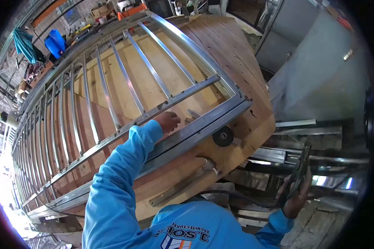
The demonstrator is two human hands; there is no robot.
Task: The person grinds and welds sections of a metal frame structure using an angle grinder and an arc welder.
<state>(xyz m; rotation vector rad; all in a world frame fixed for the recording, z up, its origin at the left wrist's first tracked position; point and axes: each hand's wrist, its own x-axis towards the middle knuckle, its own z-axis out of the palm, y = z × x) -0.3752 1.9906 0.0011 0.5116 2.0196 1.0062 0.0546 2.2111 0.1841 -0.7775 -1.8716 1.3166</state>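
Note:
My left hand [169, 122] is over the gap between two lower rails of a metal bar frame [153, 107]. Its fingers are curled together, and what they hold, if anything, is too small to make out. Just right of it lie small metal pieces [192, 115] on the wooden board. My right hand [296, 198], off to the right and clear of the frame, is wrapped round a dark welding electrode holder [298, 172] that points upward. From it a black cable [245, 200] runs left past my body. A black round disc [223, 136] lies beside the frame's near corner.
Beneath the frame is a large wooden worktop [253, 83]. A flat metal bar [174, 191] lies on its near edge. Metal profiles [295, 155] are stacked low on the right, below grey panels [320, 70]. A blue jug [55, 43] and a teal cloth [25, 45] are at the far left.

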